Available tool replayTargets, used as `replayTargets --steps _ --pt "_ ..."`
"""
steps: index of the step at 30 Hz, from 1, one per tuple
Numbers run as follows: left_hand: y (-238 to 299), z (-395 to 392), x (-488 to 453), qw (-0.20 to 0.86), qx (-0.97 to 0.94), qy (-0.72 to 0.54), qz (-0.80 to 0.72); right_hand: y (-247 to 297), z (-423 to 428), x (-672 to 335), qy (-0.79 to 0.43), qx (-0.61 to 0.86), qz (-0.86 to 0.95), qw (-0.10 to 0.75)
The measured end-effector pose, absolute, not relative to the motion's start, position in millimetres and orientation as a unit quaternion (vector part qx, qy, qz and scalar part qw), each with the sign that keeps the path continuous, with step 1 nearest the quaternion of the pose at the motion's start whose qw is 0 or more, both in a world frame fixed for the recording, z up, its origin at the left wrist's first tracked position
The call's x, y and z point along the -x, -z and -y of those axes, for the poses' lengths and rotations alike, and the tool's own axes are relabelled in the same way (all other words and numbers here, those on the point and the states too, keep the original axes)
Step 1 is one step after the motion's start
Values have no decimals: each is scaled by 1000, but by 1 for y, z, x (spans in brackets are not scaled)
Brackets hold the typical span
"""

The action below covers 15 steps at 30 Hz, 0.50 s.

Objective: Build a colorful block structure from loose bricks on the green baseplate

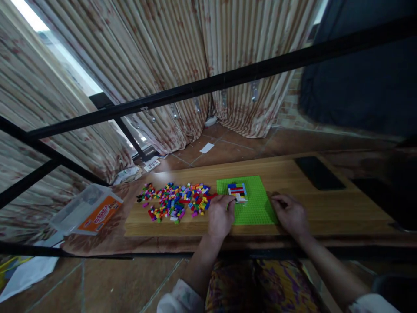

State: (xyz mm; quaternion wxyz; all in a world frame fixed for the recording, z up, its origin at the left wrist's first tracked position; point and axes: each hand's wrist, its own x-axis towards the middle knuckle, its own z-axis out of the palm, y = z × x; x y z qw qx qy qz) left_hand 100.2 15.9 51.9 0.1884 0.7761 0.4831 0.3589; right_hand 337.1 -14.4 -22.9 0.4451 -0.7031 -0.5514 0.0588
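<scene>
A green baseplate (257, 204) lies on the wooden table (325, 208) in front of me. On its far left part stands a small build of red, blue and white bricks (237, 191). My left hand (220, 215) rests at the plate's left edge, fingers curled, its fingertips pinched at the near side of the build on something I cannot make out. My right hand (289, 214) lies on the plate's right edge, fingers curled loosely, touching the plate. A heap of several loose coloured bricks (176, 201) is spread on the table left of my left hand.
A clear plastic box with an orange label (87, 211) sits at the table's left end. A black phone (319, 173) lies flat at the back right. Black metal bars (228, 80) cross overhead. Curtains (163, 65) hang behind; papers lie on the tiled floor.
</scene>
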Motion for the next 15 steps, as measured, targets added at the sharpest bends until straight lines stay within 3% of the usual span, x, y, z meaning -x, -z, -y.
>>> replayTargets --steps 15 --pt "-45 -37 -134 128 -818 -286 -482 19 14 -336 -53 699 557 446"
